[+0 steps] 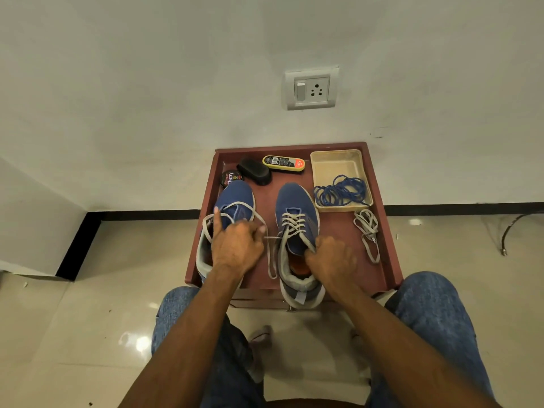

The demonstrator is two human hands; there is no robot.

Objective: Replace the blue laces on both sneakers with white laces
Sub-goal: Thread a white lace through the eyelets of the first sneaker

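Both knees in jeans sit nearest. L hand (235, 245) pinches white lace (235, 207) on left sneaker (235, 198); R hand (329, 257) pinches lace of laced right sneaker (297, 207). 2 sneakers on red tray (391, 260), w/ blue laces (341, 191) in beige box (338, 163), spare white lace (368, 231), 2 brushes, polish tin. Tiled floor, wall socket (312, 88).

My left hand (235, 248) covers the throat of the left sneaker (232, 201), so I cannot see its eyelets there. My right hand (331, 260) hides the right sneaker's (297, 207) collar edge and the lace end I pinch. The polish tin (229, 178) sits half behind the left toe. The frame's bottom edge cuts off my forearms.
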